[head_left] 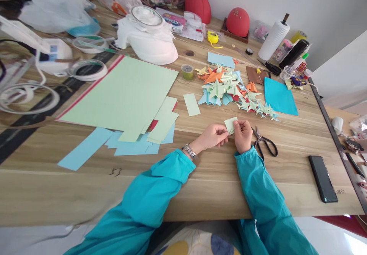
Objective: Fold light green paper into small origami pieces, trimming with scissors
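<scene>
A small piece of pale green paper (230, 125) is held up between my two hands above the table. My left hand (213, 135), with a metal watch on its wrist, pinches the paper's lower left edge. On the other side, the thumb and fingers of my right hand (243, 134) grip its right edge. Black-handled scissors (265, 142) lie just right of my right hand, blades pointing away from me. Beyond my hands rests a loose pale green paper rectangle (192, 104). Behind it is a heap of folded paper stars (218, 86) in green, orange, blue and red.
Large green sheets (123, 90) and blue paper strips (86, 148) lie to the left. A black phone (323, 178) is at the right front. Farther back are a blue cloth-like square (280, 96), a thread spool (187, 72), a yellow tape measure (212, 37) and tape rolls (87, 70).
</scene>
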The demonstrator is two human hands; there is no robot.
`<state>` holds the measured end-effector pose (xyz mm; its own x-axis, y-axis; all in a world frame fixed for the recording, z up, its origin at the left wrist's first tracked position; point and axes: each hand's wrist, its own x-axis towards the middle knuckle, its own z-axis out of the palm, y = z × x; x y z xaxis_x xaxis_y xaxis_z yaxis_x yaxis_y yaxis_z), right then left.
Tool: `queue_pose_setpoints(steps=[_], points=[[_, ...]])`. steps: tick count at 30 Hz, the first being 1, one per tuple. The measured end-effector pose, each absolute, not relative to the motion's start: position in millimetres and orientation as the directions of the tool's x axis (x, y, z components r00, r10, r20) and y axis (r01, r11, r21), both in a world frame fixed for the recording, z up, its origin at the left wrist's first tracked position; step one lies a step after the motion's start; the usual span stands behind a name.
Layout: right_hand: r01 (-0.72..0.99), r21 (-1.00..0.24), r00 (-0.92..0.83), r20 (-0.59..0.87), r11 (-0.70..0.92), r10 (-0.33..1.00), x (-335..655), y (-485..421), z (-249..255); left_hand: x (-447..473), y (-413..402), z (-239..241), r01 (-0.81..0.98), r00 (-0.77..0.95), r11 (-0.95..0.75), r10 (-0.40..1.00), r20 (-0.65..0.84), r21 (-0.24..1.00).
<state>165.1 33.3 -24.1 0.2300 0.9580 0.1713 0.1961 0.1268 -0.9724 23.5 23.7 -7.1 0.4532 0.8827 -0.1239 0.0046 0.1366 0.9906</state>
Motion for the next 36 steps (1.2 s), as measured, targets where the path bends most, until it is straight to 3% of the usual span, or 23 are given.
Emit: queue_pose_setpoints(steps=[28, 36], points=[[0.225, -0.959, 0.231, 0.227, 0.175, 0.946, 164.0, 33.6, -26.8, 24.0, 24.4, -6.1, -0.012, 0.452, 0.146, 0.883, -0.124, 0.989], [0.046, -0.977, 0.192, 0.212, 0.207, 0.958, 160.7, 33.3, -24.0, 24.2, 23.8, -5.2, -0.001, 0.461, 0.149, 0.878, -0.132, 0.989]])
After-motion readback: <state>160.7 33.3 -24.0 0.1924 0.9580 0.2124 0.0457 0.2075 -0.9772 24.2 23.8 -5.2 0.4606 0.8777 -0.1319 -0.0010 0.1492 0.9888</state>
